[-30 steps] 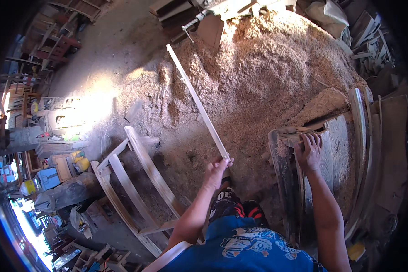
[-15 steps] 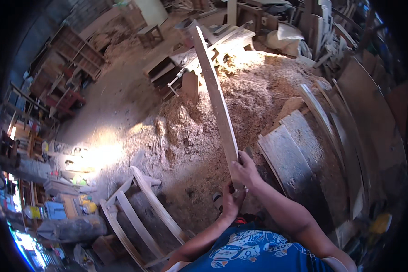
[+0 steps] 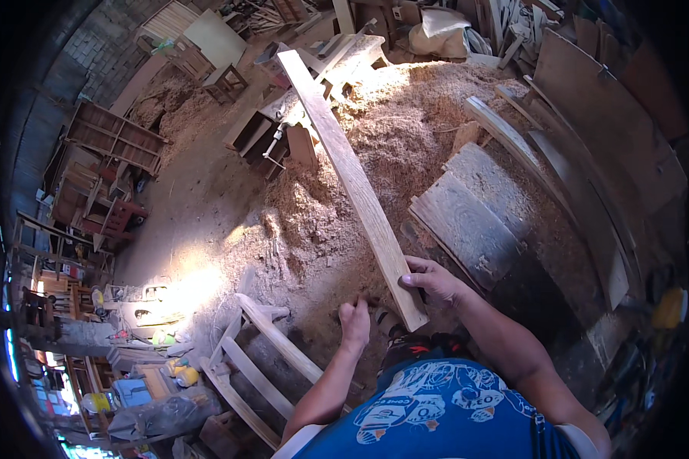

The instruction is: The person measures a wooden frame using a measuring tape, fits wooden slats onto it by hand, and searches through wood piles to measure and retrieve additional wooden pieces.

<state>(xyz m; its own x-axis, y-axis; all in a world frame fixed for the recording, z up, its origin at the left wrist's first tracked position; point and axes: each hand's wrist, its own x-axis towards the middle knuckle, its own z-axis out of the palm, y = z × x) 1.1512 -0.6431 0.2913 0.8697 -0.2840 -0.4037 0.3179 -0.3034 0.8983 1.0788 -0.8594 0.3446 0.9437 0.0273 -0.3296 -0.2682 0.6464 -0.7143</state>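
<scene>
A long pale wooden plank [image 3: 341,164] slants up and away from my body, its far end above the wood shavings. Near its close end, my right hand [image 3: 432,283] grips the right edge, thumb on the broad upper face and fingers underneath. Off to the left of the plank, my left hand [image 3: 354,323] is apart from it with its fingers curled closed. Whether anything lies inside those fingers is hidden.
A pale wooden frame [image 3: 279,333] lies low at my left. Wood shavings [image 3: 398,130] are heaped ahead. Weathered boards [image 3: 475,218] lie on the right, beside leaning panels [image 3: 605,115]. A bar clamp [image 3: 274,144] and a small stool [image 3: 223,83] are farther off.
My left hand has let go of the plank's near end and moved left. The plank has turned to show its broad face, and my right hand has shifted its grip. The view has also shifted.
</scene>
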